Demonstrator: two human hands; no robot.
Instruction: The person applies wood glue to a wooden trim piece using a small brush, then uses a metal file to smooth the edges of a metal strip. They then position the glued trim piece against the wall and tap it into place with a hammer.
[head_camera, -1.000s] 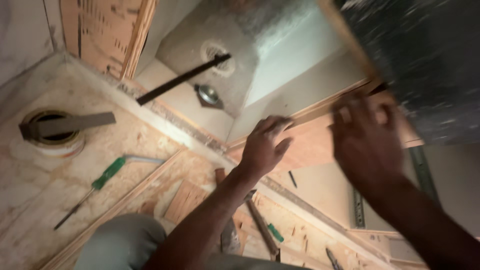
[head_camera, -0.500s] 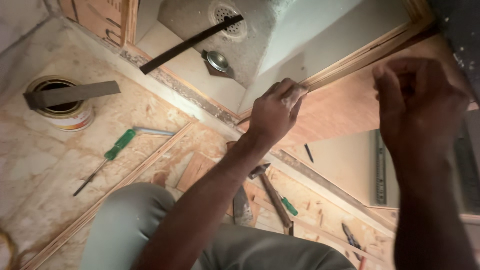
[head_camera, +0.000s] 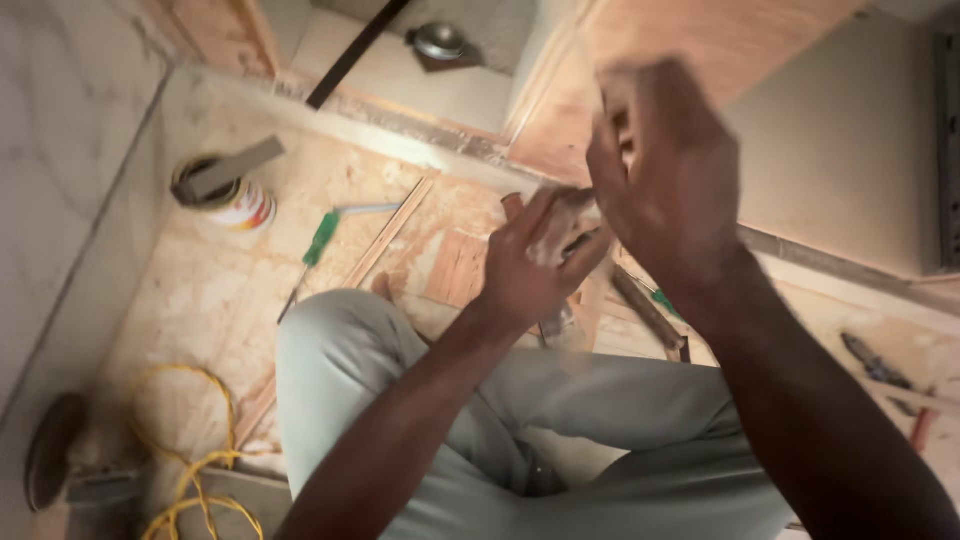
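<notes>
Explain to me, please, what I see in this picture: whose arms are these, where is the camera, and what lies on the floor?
The camera sits on a person's head and looks down, so both arms are that person's own. The left hand and the right hand meet in front of the chest; they are blurred, so I cannot tell whether they hold anything. Below them are the person's knees in grey trousers. On the plywood floor lie a green-handled screwdriver, a tin can with a flat strip across its top, a yellow cable and some tools at the right.
</notes>
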